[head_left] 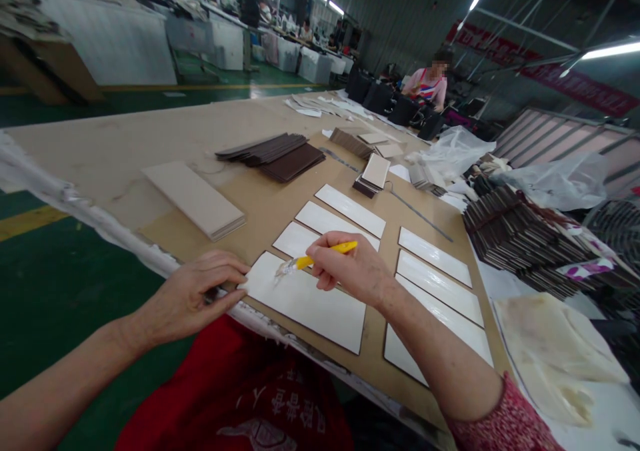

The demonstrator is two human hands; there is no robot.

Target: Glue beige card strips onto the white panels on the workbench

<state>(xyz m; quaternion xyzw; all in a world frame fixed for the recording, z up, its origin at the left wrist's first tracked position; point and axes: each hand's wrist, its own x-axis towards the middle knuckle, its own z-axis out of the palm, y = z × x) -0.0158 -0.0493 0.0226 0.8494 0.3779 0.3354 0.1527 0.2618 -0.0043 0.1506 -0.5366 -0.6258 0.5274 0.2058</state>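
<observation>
My right hand point(345, 264) is closed round the yellow handle of a brush point(305, 261). The bristles touch the white face of the nearest rectangular panel point(315, 311), close to its left end. At that panel's left corner, my left hand point(200, 294) has its thumb and fingers closed on the edge. Beyond the panel lie several more white panels point(350, 210) with dark edges, partly behind my right hand. A second column of glossy white panels point(440, 291) lies to the right, partly covered by my right forearm.
Brown board stacks point(293, 161) and a pale board stack point(195, 198) lie farther up the table point(100, 144). A tall pile of dark panels point(525, 238) stands at the right, near clear plastic point(460, 148) and a yellowish cloth point(555, 338). Another person point(427, 84) is at the far end.
</observation>
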